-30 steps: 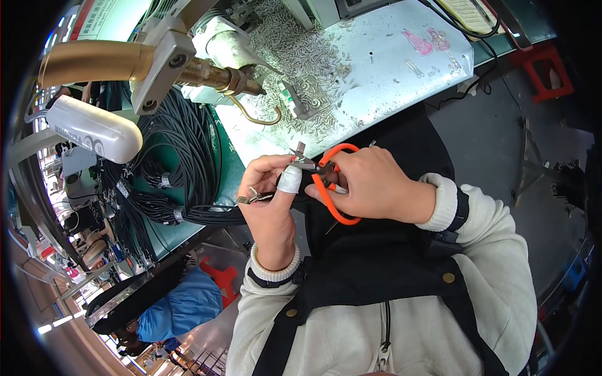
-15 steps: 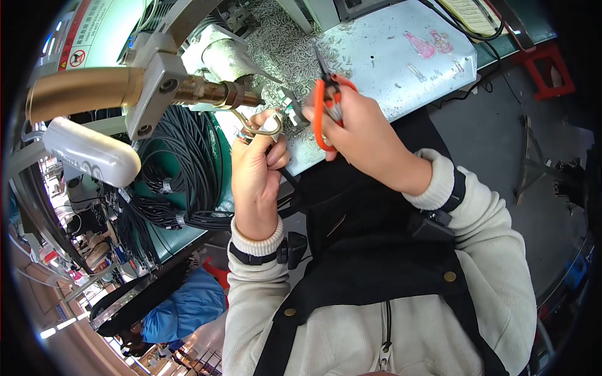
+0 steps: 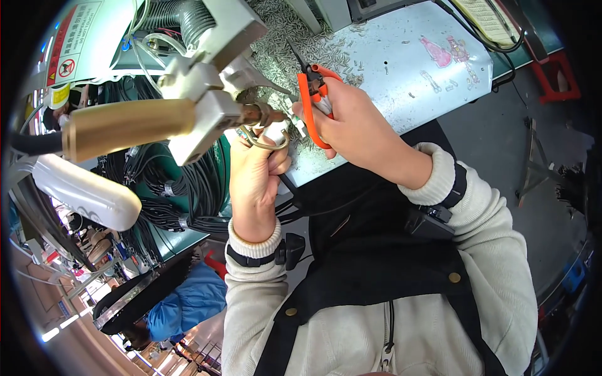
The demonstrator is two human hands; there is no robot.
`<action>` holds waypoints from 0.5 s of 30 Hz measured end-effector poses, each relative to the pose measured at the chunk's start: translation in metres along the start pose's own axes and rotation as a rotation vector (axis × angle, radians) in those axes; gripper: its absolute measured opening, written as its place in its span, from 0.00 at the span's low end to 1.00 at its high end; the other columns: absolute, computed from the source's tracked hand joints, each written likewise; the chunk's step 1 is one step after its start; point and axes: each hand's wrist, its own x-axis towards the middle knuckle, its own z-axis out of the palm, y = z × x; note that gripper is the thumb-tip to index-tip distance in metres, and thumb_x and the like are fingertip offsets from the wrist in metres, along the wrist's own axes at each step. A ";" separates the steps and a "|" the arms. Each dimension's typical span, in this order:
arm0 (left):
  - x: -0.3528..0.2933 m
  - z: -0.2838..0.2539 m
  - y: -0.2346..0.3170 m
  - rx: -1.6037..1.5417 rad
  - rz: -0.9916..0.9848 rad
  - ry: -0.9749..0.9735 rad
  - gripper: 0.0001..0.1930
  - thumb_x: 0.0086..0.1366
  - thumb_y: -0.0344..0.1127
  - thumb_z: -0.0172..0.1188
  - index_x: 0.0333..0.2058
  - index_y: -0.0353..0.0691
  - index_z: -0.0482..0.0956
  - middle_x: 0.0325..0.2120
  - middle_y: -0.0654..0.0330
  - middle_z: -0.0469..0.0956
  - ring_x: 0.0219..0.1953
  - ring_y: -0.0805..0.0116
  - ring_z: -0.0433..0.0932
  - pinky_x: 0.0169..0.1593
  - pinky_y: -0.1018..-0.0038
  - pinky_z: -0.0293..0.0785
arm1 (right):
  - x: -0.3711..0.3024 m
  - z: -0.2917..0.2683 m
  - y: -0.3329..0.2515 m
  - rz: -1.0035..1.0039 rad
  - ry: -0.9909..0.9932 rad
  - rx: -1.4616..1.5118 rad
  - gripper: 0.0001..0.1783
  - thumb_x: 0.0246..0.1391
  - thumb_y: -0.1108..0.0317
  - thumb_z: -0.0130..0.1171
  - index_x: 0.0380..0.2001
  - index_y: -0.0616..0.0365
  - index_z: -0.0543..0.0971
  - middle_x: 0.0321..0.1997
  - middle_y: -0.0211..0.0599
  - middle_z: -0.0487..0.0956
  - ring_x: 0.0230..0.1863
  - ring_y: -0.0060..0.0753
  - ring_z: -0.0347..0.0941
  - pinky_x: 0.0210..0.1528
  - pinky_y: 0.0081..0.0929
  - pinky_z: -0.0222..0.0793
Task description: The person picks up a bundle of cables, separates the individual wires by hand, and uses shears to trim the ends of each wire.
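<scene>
The brass-coloured nozzle (image 3: 266, 116) has just come nearer my 2 hands, leaving little room between it and my left hand (image 3: 254, 172). Just below the nozzle, that hand curls around a black cable (image 3: 288, 182); the curved metal tube (image 3: 286, 139) gets in the way, so I can't tell what its fingertips pinch. Right of the nozzle, my right hand (image 3: 351, 119) wraps orange-handled pliers (image 3: 305, 103). Coiled cables (image 3: 204, 178) lie lower left of it, metal pieces (image 3: 273, 31) beyond.
</scene>
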 end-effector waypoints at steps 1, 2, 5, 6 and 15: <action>-0.001 0.001 0.000 0.001 0.022 -0.012 0.06 0.52 0.27 0.54 0.29 0.37 0.67 0.14 0.69 0.62 0.11 0.84 0.52 0.14 0.86 0.45 | 0.000 -0.001 -0.002 0.001 -0.006 0.008 0.10 0.52 0.66 0.50 0.28 0.63 0.68 0.12 0.27 0.65 0.09 0.16 0.59 0.12 0.16 0.55; -0.001 0.002 -0.001 0.001 0.044 -0.024 0.05 0.52 0.27 0.54 0.29 0.37 0.67 0.14 0.68 0.63 0.11 0.84 0.52 0.14 0.86 0.45 | 0.000 -0.001 -0.002 0.002 -0.011 0.015 0.10 0.52 0.66 0.50 0.28 0.63 0.67 0.12 0.27 0.65 0.09 0.16 0.59 0.12 0.16 0.54; -0.002 0.004 -0.002 0.019 0.065 0.007 0.06 0.52 0.27 0.54 0.29 0.37 0.68 0.14 0.68 0.63 0.11 0.84 0.52 0.14 0.86 0.45 | 0.000 0.000 -0.001 0.000 -0.004 0.008 0.10 0.52 0.65 0.50 0.27 0.62 0.67 0.11 0.26 0.65 0.09 0.16 0.59 0.12 0.16 0.54; -0.002 0.004 -0.002 0.028 0.076 0.019 0.06 0.52 0.27 0.54 0.30 0.37 0.68 0.14 0.68 0.63 0.11 0.84 0.52 0.14 0.86 0.45 | 0.000 0.001 0.000 -0.003 0.001 0.003 0.10 0.52 0.65 0.50 0.26 0.62 0.67 0.11 0.26 0.64 0.09 0.16 0.59 0.12 0.16 0.54; -0.012 0.010 -0.004 0.140 0.122 0.076 0.05 0.55 0.26 0.52 0.32 0.36 0.71 0.16 0.67 0.64 0.12 0.84 0.53 0.15 0.87 0.46 | -0.006 0.000 0.000 -0.016 -0.017 0.074 0.11 0.52 0.64 0.51 0.27 0.61 0.67 0.12 0.26 0.64 0.09 0.15 0.58 0.12 0.16 0.54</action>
